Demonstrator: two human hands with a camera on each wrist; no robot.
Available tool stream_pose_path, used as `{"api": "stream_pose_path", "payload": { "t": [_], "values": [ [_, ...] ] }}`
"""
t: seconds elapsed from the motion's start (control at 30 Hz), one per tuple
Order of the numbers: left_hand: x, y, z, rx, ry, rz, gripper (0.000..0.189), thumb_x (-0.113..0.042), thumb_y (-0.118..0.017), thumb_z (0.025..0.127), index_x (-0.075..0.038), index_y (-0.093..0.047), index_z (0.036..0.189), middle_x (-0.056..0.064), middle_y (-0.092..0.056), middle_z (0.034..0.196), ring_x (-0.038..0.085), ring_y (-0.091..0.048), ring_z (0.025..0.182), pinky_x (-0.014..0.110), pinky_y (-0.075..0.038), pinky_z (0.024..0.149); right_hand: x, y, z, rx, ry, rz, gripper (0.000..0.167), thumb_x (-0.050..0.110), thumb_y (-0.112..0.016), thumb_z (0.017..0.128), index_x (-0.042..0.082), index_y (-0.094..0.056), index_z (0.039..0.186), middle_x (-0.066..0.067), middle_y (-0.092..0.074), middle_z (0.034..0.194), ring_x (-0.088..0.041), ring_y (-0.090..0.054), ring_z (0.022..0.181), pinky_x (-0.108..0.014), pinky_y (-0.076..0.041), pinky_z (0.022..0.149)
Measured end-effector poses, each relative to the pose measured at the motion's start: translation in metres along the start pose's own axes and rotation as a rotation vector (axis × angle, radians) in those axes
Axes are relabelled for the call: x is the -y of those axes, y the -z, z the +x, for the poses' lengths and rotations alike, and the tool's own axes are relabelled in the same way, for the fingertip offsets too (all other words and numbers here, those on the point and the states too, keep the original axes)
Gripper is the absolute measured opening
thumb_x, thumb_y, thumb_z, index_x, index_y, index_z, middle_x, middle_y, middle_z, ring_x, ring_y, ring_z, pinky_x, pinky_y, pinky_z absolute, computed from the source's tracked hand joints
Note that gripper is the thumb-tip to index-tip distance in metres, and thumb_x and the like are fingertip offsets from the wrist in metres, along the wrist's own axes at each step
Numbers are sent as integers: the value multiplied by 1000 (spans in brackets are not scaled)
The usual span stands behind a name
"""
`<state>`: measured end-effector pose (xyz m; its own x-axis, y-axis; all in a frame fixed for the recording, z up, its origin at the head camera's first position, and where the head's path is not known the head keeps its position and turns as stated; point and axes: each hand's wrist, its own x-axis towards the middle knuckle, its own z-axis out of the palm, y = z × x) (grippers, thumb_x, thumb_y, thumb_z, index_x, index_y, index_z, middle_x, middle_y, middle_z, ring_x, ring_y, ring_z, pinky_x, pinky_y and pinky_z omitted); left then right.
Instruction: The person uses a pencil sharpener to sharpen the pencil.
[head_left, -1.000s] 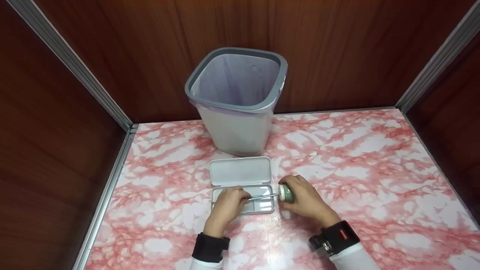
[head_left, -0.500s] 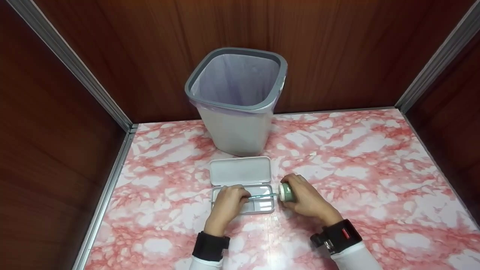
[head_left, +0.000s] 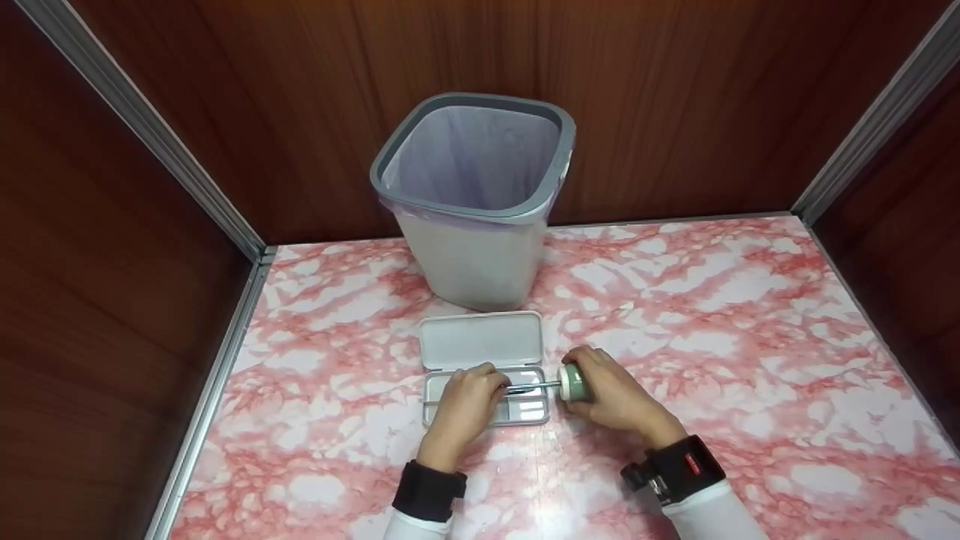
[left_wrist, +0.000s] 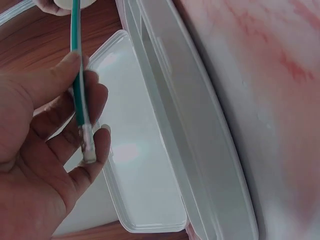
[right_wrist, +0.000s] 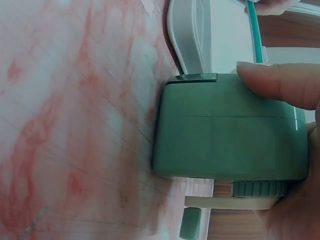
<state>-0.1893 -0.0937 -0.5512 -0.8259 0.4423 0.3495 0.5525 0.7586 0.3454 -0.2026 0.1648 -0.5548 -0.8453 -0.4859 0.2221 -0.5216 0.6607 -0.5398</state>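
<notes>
My left hand (head_left: 469, 401) pinches a teal pencil (left_wrist: 79, 102) between thumb and fingers, its eraser end pointing back toward the palm side. The pencil's far end meets the pale face of a green pencil sharpener (head_left: 576, 382); whether the tip is inside, I cannot tell. My right hand (head_left: 613, 391) grips the sharpener's body, the thumb along one side, with a ribbed knob (right_wrist: 257, 188) showing in the right wrist view. Under the pencil and left hand lies an opened pale grey pencil case (head_left: 541, 420), partly hidden by that hand.
The case's lid (head_left: 480, 341) is folded back toward a tall grey bin (head_left: 480, 262) lined with a purple bag. All of this stands on a red-and-white marbled tabletop (head_left: 712, 345). Brown wooden panels (head_left: 675, 105) with metal edges close in the back and sides.
My left hand has shifted a little right and away from me with the pencil, closer to the sharpener. The right hand and sharpener have barely moved.
</notes>
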Motion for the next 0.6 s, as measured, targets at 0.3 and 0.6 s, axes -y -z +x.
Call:
{"api": "stream_pose_path", "payload": {
  "t": [0.3, 0.6],
  "values": [
    [-7, -7, 3, 6, 18, -16, 5, -5, -68, 87, -6, -72, 86, 0, -58, 78, 18, -60, 74, 29, -49, 69, 4, 4, 2, 28, -8, -58, 62, 11, -86, 64, 1, -56, 117, -6, -58, 112, -24, -54, 104, -45, -41, 94],
    [-10, -15, 6, 22, 14, 174, 13, -1, -65, 81, -11, -71, 85, -2, -64, 79, 17, -59, 73, 30, -47, 67, 8, 7, 5, 86, -14, -202, 61, 21, -86, 67, 0, -58, 118, -12, -63, 111, -30, -56, 105, -49, -38, 96]
  ]
}}
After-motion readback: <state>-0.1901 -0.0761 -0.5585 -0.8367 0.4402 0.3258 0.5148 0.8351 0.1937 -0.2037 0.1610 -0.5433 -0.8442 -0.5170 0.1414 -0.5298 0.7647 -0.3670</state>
